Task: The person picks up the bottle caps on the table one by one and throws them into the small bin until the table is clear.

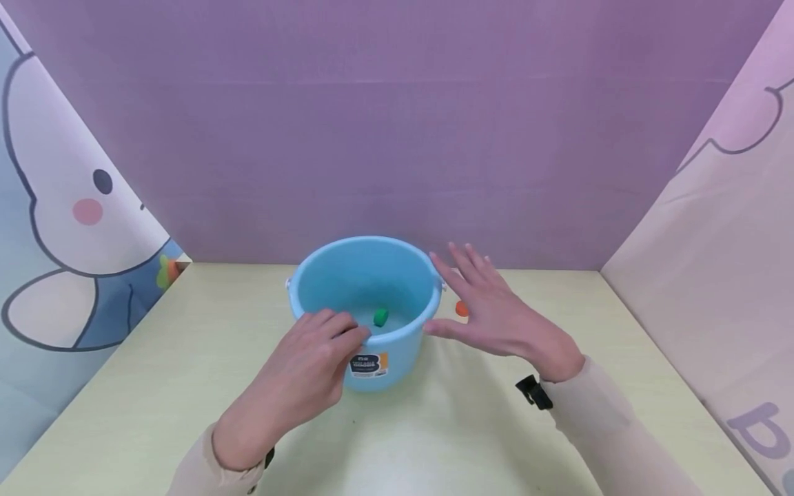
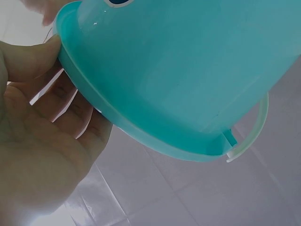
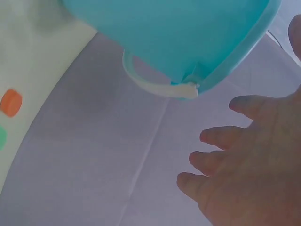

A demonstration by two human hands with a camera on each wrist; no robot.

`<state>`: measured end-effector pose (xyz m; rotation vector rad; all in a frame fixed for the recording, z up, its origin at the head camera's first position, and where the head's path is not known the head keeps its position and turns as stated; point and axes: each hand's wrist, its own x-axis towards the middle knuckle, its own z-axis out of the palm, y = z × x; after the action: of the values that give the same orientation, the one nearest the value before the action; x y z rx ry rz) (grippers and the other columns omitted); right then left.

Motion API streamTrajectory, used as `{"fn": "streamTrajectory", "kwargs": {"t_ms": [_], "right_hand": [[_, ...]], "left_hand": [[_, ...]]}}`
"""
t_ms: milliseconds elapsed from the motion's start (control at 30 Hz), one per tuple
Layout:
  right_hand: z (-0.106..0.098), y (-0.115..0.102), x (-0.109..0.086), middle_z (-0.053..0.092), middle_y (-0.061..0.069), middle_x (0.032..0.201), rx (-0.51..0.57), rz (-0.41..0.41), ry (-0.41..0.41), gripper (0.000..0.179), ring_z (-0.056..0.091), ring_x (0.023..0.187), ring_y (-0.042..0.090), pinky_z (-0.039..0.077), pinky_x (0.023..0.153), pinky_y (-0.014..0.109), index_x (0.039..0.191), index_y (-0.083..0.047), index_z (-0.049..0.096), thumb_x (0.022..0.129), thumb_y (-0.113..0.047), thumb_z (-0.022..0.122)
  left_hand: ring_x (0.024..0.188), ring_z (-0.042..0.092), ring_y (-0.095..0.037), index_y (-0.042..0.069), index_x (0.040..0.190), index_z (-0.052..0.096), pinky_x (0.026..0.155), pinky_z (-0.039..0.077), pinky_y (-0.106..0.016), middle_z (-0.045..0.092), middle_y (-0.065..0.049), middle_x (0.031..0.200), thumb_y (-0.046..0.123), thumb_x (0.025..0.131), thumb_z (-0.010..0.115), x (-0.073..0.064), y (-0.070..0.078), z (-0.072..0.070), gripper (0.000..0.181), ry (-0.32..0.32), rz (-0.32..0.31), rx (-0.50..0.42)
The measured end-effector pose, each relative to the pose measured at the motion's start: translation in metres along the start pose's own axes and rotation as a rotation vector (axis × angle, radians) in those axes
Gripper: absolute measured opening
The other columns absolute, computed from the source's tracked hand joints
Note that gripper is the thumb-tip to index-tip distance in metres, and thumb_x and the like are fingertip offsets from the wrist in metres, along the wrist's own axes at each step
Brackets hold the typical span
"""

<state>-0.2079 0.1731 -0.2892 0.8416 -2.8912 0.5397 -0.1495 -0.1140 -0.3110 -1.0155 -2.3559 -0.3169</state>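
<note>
A light blue plastic bucket stands on the table, with a label on its near side. My left hand holds its near rim. In the left wrist view, the thumb lies at the outer side of the rim while the fingers reach behind it. Spread fingers and a raised thumb show on my right hand, beside the bucket's right rim with nothing in it. Inside the bucket, on the bottom, lies a small green block. A pale handle hangs along the far side in the right wrist view.
On the pale table, a small orange piece lies right of the bucket, partly behind my right hand. A green piece shows near it in the right wrist view. A purple cloth wall rises behind; printed panels flank the table.
</note>
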Motion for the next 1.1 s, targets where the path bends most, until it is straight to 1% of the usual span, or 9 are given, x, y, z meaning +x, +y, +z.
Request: {"fn": "streamTrajectory", "kwargs": {"t_ms": [167, 433, 700, 967, 1100], "right_hand": [[0.0, 0.005, -0.005, 0.002, 0.011, 0.17, -0.031, 0.018, -0.016, 0.102, -0.007, 0.155, 0.038, 0.001, 0.12, 0.063, 0.164, -0.022, 0.016, 0.087, -0.071, 0.062], [0.005, 0.013, -0.013, 0.001, 0.012, 0.17, -0.077, 0.042, -0.015, 0.103, -0.007, 0.155, 0.038, -0.001, 0.12, 0.061, 0.164, -0.02, 0.016, 0.087, -0.072, 0.061], [0.009, 0.022, -0.022, 0.001, 0.013, 0.17, -0.097, 0.065, -0.015, 0.101, -0.005, 0.155, 0.04, 0.001, 0.12, 0.062, 0.164, -0.017, 0.018, 0.089, -0.073, 0.057], [0.014, 0.033, -0.031, 0.002, 0.014, 0.17, -0.098, 0.1, -0.038, 0.101, -0.004, 0.155, 0.041, 0.001, 0.12, 0.063, 0.164, -0.017, 0.019, 0.089, -0.073, 0.057], [0.016, 0.04, -0.035, 0.003, 0.017, 0.169, -0.089, 0.121, -0.045, 0.101, -0.003, 0.154, 0.043, 0.001, 0.119, 0.064, 0.163, -0.016, 0.02, 0.089, -0.073, 0.057]], "left_hand": [[0.086, 0.057, -0.02, 0.008, 0.102, 0.074, 0.076, 0.05, -0.037, 0.068, -0.001, 0.093, -0.004, 0.081, 0.08, -0.001, 0.0, 0.0, 0.025, 0.008, 0.006, 0.001], [0.086, 0.057, -0.02, 0.007, 0.103, 0.073, 0.076, 0.05, -0.037, 0.068, -0.001, 0.093, -0.005, 0.081, 0.079, 0.0, 0.0, 0.0, 0.025, 0.013, 0.011, -0.003], [0.086, 0.057, -0.021, 0.007, 0.103, 0.074, 0.076, 0.05, -0.037, 0.068, -0.001, 0.093, -0.005, 0.081, 0.079, 0.0, -0.001, 0.0, 0.026, 0.014, 0.014, -0.007], [0.086, 0.057, -0.021, 0.007, 0.103, 0.073, 0.076, 0.05, -0.037, 0.068, -0.001, 0.094, -0.004, 0.081, 0.08, -0.001, -0.001, 0.0, 0.026, 0.01, 0.012, -0.002], [0.086, 0.057, -0.021, 0.007, 0.103, 0.073, 0.076, 0.05, -0.037, 0.068, -0.001, 0.094, -0.004, 0.081, 0.08, -0.001, -0.001, 0.0, 0.026, 0.008, 0.011, -0.003]]}}
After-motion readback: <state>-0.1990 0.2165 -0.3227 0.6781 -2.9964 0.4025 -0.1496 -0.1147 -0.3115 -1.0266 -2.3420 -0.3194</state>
